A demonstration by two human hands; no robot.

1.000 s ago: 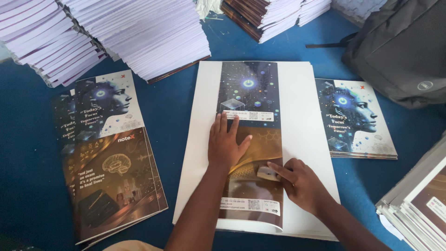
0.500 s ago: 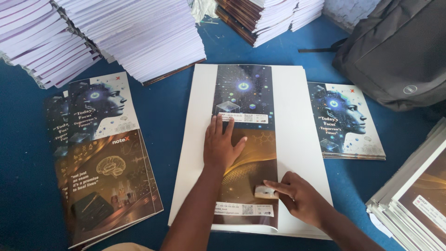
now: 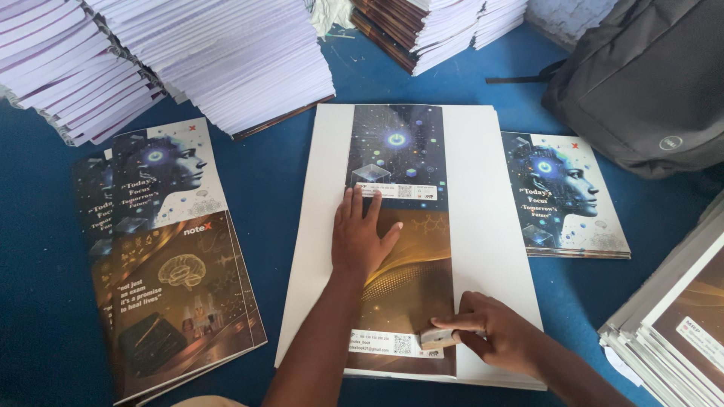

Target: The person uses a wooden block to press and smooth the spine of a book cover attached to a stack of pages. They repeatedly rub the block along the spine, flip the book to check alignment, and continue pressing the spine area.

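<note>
A large white cover sheet (image 3: 483, 226) lies flat on the blue floor, with a dark printed strip (image 3: 403, 249) running down its middle. My left hand (image 3: 360, 235) presses flat on the strip's left side, fingers spread. My right hand (image 3: 501, 335) grips a small pale block (image 3: 436, 337) and holds it against the strip near its lower right edge.
Printed covers (image 3: 170, 264) lie fanned at the left, one finished notebook (image 3: 562, 192) at the right. Tall stacks of white page blocks (image 3: 219, 53) stand at the back, more stacks (image 3: 679, 316) at the right edge. A black backpack (image 3: 648, 83) sits back right.
My right hand has slid the block down along the strip's right edge toward the near end. My left hand has stayed pressed on the strip.
</note>
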